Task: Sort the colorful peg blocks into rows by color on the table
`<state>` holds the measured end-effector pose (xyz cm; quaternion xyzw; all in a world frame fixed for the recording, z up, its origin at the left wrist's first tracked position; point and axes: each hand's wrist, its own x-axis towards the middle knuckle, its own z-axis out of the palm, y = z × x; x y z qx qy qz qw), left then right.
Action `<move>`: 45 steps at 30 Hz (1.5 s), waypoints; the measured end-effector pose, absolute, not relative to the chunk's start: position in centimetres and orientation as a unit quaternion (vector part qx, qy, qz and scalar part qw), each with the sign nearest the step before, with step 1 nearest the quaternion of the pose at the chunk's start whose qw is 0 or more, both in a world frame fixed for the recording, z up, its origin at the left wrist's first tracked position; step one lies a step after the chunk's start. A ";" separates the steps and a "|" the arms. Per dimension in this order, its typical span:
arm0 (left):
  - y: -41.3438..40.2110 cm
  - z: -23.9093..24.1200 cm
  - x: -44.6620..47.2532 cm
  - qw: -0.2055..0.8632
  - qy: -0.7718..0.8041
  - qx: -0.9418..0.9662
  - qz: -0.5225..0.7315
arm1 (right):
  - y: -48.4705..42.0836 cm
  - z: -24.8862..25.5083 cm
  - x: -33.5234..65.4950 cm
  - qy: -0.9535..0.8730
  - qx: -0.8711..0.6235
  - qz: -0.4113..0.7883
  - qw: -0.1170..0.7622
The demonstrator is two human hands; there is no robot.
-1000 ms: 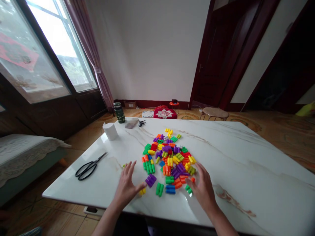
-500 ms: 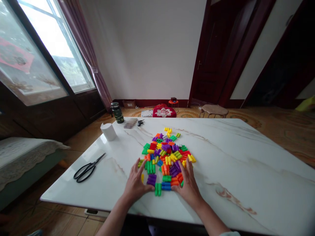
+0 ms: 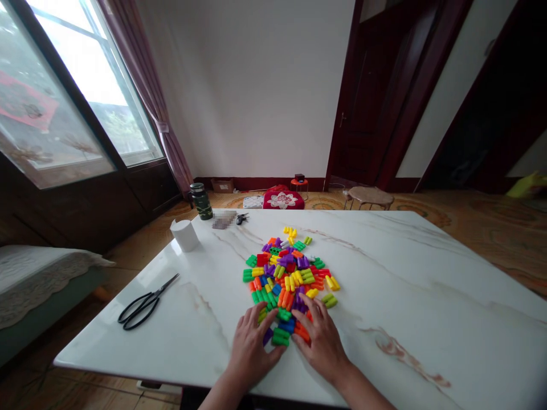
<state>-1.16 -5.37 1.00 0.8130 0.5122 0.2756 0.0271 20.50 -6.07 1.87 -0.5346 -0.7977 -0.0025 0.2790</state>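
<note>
A heap of small plastic building pieces in green, yellow, orange, purple, red and blue lies on the white marble table. My left hand rests flat at the heap's near left edge, fingers spread, touching green and purple pieces. My right hand lies flat at the near right edge, fingers apart, against orange and red pieces. A green piece sits between the two hands. Neither hand grips anything.
Black scissors lie at the table's left. A white roll, a dark green bottle and keys stand at the far left corner. A bed is left of the table; a stool stands beyond it.
Both hands have drawn inward and toward me, pushing loose pieces at the near edge together into a tighter heap. The view has shifted slightly back.
</note>
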 end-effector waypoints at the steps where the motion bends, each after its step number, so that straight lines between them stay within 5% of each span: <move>1: -5.5 1.0 -0.9 0.034 0.508 0.815 0.276 | -6.2 1.9 20.4 -0.800 -0.529 -0.010 0.282; 18: -1.9 3.6 -0.2 0.041 0.384 0.858 0.339 | -2.6 3.2 19.6 -0.841 -0.382 -0.044 0.382; 26: 6.5 8.6 0.6 0.087 0.448 0.837 0.302 | 3.8 5.7 22.6 -0.704 -0.563 -0.081 0.426; 31: 1.6 4.8 -1.2 0.073 0.573 0.772 0.264 | 2.6 -0.3 26.1 -0.584 -0.740 -0.029 0.333; 35: -3.5 0.8 -1.1 0.022 0.618 0.740 0.266 | 1.3 -3.1 24.3 -0.607 -0.736 0.028 0.299; 45: -0.2 0.4 -2.1 0.033 0.578 0.776 0.250 | 3.8 -1.2 23.4 -0.581 -0.708 0.097 0.389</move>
